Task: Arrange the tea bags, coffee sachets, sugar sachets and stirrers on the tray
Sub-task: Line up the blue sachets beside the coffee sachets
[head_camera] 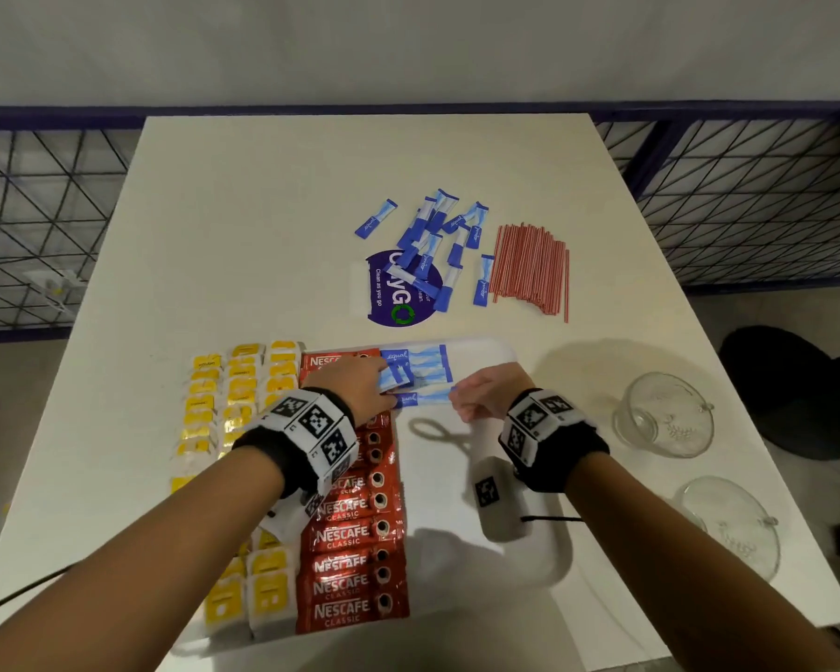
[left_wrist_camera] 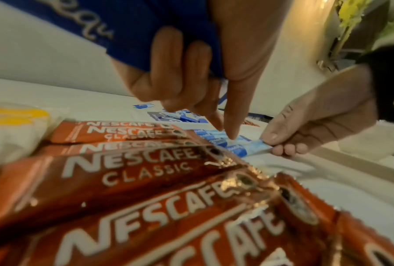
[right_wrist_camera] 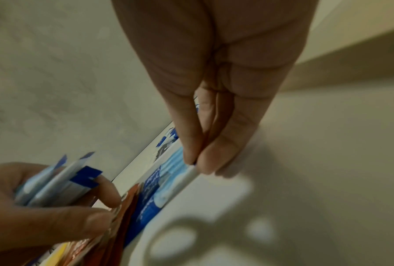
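1. Sugar-sachet step: the right hand pinches one sugar sachet onto the tray, beside the coffee sachets.
2. The left hand grips spare sachets.
3. Next: align it under the laid row, probably.

Soft, warm overhead light leaves the head view moderately bright and mostly sharp, with faint shadows on the white table near the glass bowls and straight lines bowed at the edges. Both wrist views are dimmer and blurred; the near coffee sachets smear, their foil glinting.
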A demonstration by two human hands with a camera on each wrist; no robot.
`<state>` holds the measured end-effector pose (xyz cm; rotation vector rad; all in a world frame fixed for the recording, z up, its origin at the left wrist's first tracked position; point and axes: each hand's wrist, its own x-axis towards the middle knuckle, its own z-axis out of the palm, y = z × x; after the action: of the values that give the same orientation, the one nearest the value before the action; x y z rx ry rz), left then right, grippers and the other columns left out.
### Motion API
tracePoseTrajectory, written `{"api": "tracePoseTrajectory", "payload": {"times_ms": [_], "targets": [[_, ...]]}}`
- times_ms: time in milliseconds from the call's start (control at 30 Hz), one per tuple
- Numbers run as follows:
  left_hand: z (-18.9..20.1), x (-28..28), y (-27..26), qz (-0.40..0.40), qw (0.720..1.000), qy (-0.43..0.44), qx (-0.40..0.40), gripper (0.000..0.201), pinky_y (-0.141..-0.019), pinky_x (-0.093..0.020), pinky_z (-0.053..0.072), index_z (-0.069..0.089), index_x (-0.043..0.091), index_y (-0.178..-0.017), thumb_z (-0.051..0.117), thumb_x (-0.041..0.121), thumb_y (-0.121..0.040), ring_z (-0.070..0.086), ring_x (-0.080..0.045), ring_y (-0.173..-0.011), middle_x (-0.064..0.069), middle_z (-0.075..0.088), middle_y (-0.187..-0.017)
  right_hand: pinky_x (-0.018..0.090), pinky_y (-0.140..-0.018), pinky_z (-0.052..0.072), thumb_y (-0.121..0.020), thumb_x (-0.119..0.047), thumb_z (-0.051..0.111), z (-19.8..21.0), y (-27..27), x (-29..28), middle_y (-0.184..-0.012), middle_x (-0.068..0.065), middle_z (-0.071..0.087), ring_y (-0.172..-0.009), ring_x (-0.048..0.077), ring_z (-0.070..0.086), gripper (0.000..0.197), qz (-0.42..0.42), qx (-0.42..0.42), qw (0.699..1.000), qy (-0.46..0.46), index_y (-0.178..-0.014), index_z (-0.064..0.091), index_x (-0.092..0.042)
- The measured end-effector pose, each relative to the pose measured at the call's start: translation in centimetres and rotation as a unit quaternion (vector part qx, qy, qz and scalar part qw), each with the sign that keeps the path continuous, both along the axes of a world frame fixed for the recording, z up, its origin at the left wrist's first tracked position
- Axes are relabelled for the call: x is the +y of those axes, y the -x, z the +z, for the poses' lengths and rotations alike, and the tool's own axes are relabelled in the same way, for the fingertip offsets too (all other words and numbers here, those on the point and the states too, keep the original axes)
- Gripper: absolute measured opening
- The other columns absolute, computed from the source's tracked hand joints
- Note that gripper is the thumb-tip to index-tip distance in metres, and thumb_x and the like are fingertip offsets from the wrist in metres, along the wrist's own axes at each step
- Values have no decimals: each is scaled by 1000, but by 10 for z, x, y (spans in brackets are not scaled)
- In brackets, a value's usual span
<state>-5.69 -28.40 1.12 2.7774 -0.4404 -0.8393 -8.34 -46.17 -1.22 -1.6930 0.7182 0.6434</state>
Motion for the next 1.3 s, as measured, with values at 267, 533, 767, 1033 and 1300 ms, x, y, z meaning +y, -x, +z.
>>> {"api": "tracePoseTrajectory", "payload": {"times_ms": [267, 533, 767, 1033, 1300], "targets": [[-7, -15, -5, -71, 995, -69, -21, 37, -85, -33, 46, 48, 19, -122, 51, 39, -91, 57, -24, -103, -6, 59, -115, 18, -38, 43, -76, 12, 65, 4, -4, 2, -45, 12, 50, -30, 16, 44, 21, -64, 9, 997, -41, -59, 54, 5], [-13, -20, -6, -74, 993, -79, -38, 40, -84, -31, 47, 46, 18, -126, 49, 40, -93, 58, -22, -103, -5, 58, -116, 14, -37, 45, -80, 5, 66, 8, -8, 2, -60, 15, 56, -34, 14, 52, 20, -26, 26, 999, 10, -63, 56, 2], [-13, -20, -4, -73, 993, -87, -30, 39, -86, -33, 49, 45, 17, -126, 48, 38, -93, 58, -22, -103, -5, 57, -116, 19, -55, 52, -82, -7, 68, 5, -10, 1, -66, 10, 59, -55, 17, 55, 18, 10, 41, 999, 35, -69, 56, -3], [-1, -17, -8, -11, 999, 39, 6, 42, -76, -23, 37, 54, 12, -115, 60, 42, -87, 55, -23, -103, -8, 60, -113, 27, -64, 53, -80, -9, 70, 17, -2, -5, -83, 6, 60, -66, 21, 57, 24, 69, -94, 992, -39, -96, 55, -18], [3, -23, -2, 15, 984, 150, 100, 51, -79, -29, 44, 50, 16, -122, 70, 34, -79, 58, -21, -94, -6, 61, -108, 10, -55, 50, -83, -3, 64, 42, -1, 6, -65, 0, 62, -49, -1, 58, 21, 111, -225, 967, -50, -101, 63, 7]]}}
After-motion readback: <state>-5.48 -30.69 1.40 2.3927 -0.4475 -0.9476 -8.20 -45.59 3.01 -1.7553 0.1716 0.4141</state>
